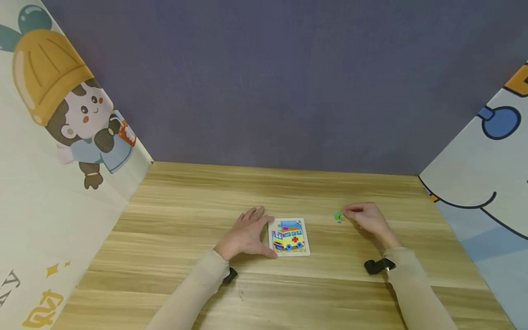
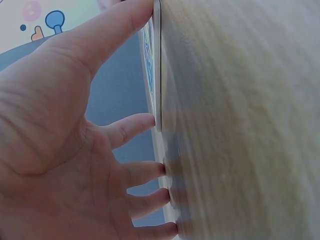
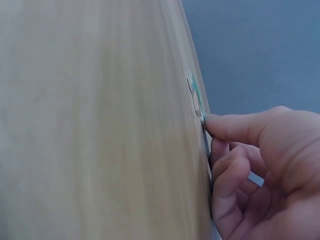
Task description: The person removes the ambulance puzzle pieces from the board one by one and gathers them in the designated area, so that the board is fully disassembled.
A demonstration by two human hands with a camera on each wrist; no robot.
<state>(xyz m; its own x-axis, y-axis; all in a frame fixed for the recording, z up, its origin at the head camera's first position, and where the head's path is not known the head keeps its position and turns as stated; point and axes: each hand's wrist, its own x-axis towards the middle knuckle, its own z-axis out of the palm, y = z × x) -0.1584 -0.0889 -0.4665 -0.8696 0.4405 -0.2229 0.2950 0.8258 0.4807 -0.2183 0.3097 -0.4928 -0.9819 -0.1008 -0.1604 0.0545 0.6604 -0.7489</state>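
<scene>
A square jigsaw puzzle (image 1: 289,237) with a white border and a yellow ambulance picture lies flat on the table. My left hand (image 1: 247,233) is spread at its left side, thumb at the lower left corner and index finger at the upper left. The left wrist view has the puzzle board (image 2: 157,75) edge-on, with the thumb and index fingertip right at it and the other fingertips down by the wood. Off to the right, my right hand (image 1: 368,222) pinches a small green puzzle piece (image 1: 338,215) by its edge. That thin piece (image 3: 196,95) appears edge-on, low over the tabletop.
The wood-grain table (image 1: 185,293) runs back to a dark blue-grey panel (image 1: 264,91). Printed cartoon walls (image 1: 24,183) stand on both sides. Each wrist wears a black camera mount (image 1: 379,266).
</scene>
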